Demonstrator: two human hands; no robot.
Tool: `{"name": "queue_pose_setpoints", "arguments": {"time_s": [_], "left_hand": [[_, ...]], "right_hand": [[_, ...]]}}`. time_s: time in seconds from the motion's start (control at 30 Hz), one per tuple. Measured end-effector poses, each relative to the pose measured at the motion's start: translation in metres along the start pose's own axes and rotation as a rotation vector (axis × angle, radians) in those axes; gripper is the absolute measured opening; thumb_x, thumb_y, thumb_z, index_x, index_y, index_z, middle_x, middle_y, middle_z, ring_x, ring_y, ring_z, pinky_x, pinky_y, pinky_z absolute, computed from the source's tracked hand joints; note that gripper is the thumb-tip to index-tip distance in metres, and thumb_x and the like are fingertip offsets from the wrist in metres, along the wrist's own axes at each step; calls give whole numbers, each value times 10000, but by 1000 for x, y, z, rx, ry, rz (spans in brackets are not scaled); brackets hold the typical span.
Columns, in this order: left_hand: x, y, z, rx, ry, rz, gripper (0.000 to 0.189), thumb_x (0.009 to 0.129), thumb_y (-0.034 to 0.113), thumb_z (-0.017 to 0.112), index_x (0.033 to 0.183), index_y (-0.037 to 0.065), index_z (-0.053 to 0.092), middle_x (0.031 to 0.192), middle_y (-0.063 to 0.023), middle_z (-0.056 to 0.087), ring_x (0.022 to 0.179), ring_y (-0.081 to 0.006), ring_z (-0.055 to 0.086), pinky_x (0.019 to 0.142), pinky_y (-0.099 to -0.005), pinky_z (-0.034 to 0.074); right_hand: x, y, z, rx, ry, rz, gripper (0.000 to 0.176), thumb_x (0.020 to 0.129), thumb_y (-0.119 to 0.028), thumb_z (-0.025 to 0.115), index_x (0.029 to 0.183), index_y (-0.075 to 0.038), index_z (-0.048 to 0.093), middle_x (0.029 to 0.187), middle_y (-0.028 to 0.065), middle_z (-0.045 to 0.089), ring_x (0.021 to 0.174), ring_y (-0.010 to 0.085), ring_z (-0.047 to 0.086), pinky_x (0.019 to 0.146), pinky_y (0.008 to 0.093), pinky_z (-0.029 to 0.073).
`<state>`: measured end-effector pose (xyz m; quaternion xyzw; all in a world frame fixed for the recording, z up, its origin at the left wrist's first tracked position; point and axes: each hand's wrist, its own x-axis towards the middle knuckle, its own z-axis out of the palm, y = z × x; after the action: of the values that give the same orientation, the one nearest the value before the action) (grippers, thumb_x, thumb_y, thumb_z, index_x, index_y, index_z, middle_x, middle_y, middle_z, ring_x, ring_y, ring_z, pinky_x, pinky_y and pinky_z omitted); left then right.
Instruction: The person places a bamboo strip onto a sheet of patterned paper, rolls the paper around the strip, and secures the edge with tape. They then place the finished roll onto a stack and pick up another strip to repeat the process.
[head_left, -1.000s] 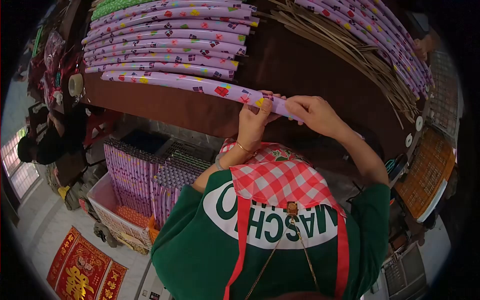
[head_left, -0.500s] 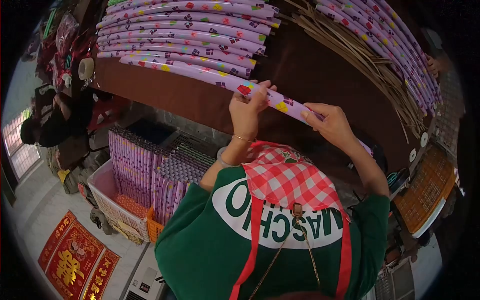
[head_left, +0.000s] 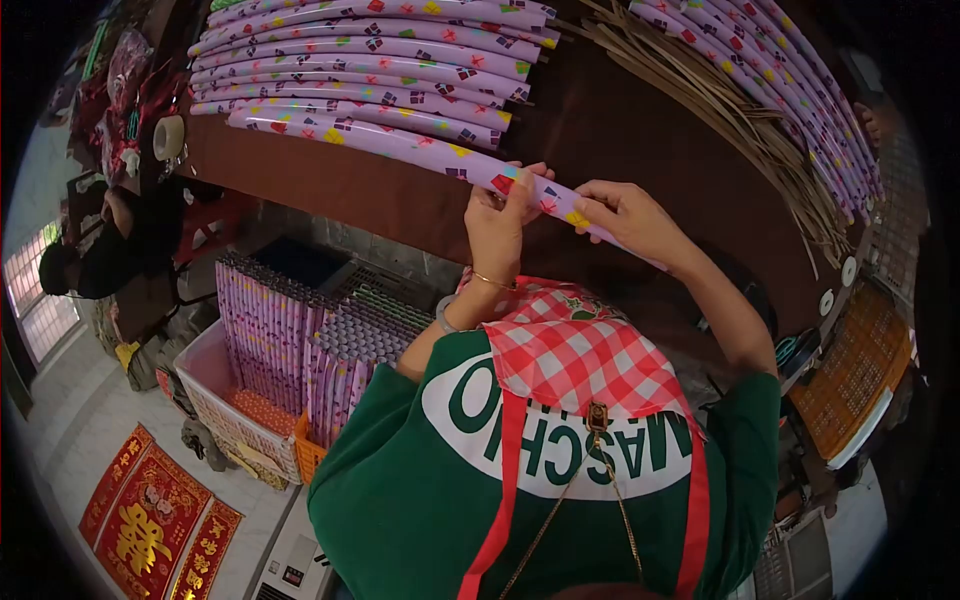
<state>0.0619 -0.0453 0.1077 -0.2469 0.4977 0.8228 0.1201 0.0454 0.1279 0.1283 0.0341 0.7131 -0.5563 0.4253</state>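
Observation:
Both of my hands are on a lilac roll of wrapping paper [head_left: 400, 155] printed with small gift boxes and bows. It lies slantwise across the table's near edge. My left hand [head_left: 503, 205], with a bangle at the wrist, grips the roll near its middle, thumb on top and fingers underneath. Further right, my right hand [head_left: 632, 222] is closed round the roll close to its right end, thumb also on top. Just beyond the roll, several similar rolls [head_left: 360, 75] lie side by side.
Thin brown strips [head_left: 700, 110] lie on the brown table [head_left: 600, 130], beside more lilac rolls [head_left: 760, 80] at right. A tape roll [head_left: 169, 138] sits at the left corner. Below, a white basket [head_left: 232, 425] holds upright rolls. Another person [head_left: 110, 240] is at far left.
My right hand has moved left along the roll, closer to my left hand. The roll has shifted slightly left and down at its left end.

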Motion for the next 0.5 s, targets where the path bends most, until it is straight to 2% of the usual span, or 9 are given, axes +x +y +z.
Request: {"name": "queue_pose_setpoints", "arguments": {"time_s": [0.03, 0.13, 0.23, 0.33, 0.43, 0.5], "left_hand": [[1, 1, -2, -26, -5, 1, 342, 868, 184, 567, 1092, -22, 412, 1031, -153, 595, 925, -204, 606, 722, -274, 517], [0, 0, 1, -15, 4, -4, 338, 876, 209, 554, 1087, -18, 418, 1031, -150, 598, 924, -206, 609, 706, -274, 520], [0, 2, -2, 28, -3, -13, 340, 884, 214, 542, 1093, -19, 409, 1068, -185, 572, 976, -244, 587, 738, -300, 520], [-1, 5, -2, 40, -3, -9, 336, 887, 211, 536, 1094, -20, 409, 1066, -184, 572, 980, -250, 586, 747, -310, 522], [-1, 3, -4, 30, -15, -11, 328, 889, 206, 532, 1094, -19, 409, 1065, -183, 572, 980, -250, 586, 742, -308, 523], [-2, 4, -4, 22, -16, -15, 326, 890, 204, 531, 1094, -19, 409, 1066, -183, 572, 980, -248, 586, 743, -307, 522]], "right_hand": [[0, 4, -1, 166, -48, -71, 351, 885, -293, 492, 1057, 1, 574, 790, 42, 610, 707, 95, 564, 649, 248, 448], [-4, 8, -7, 160, -96, -157, 347, 902, -226, 474, 1127, 31, 537, 817, 43, 602, 718, 84, 539, 668, 230, 442], [-7, 12, -14, 271, -137, -95, 360, 909, -208, 473, 1187, 19, 503, 846, 60, 604, 748, 83, 541, 702, 222, 436], [-11, -1, -11, 234, -158, -39, 364, 903, -168, 468, 1220, 11, 480, 881, 57, 607, 790, 84, 544, 732, 224, 432], [-11, 3, -13, 160, -214, -130, 414, 888, -137, 466, 1277, -2, 422, 917, 56, 599, 806, 85, 540, 728, 217, 427], [-18, -8, -23, 123, -262, -103, 442, 879, -124, 473, 1297, -7, 394, 924, 54, 593, 809, 81, 531, 726, 212, 426]]}}
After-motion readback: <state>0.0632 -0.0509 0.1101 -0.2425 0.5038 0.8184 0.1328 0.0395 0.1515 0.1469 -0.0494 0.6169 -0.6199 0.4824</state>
